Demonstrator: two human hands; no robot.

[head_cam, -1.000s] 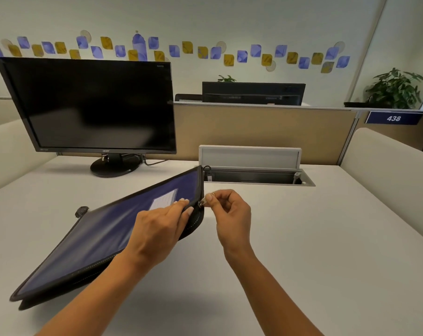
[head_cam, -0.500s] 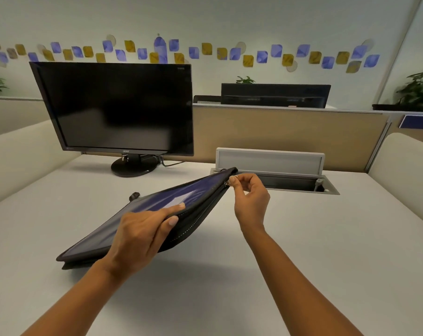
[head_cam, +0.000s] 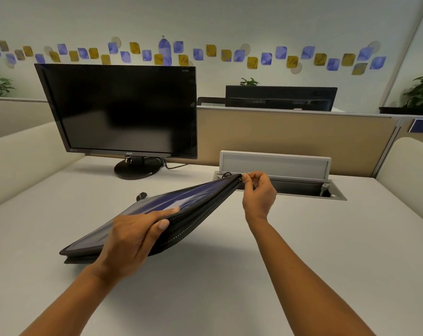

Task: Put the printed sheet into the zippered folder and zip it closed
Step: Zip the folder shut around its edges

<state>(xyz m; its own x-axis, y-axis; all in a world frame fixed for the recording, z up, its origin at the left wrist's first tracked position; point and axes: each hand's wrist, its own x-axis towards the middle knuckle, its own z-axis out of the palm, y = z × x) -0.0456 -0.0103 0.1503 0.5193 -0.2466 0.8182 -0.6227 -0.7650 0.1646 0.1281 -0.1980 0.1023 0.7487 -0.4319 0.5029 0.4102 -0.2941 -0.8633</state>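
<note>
A dark zippered folder with a blue front panel is tilted above the white desk, its far right corner raised. My left hand grips its near edge, fingers on top and thumb against the zippered side. At the raised corner, my right hand pinches the small metal zipper pull. A pale patch shows through the blue panel. I cannot tell whether it is the printed sheet.
A black monitor stands on its round base at the back left. Behind the folder is an open cable box with a raised lid, set into the desk. Cream partitions close off both sides.
The folder's right corner has risen and moved away from me. My right hand has travelled with the zipper pull along the edge to the far corner. My left hand slid back along the near edge.
</note>
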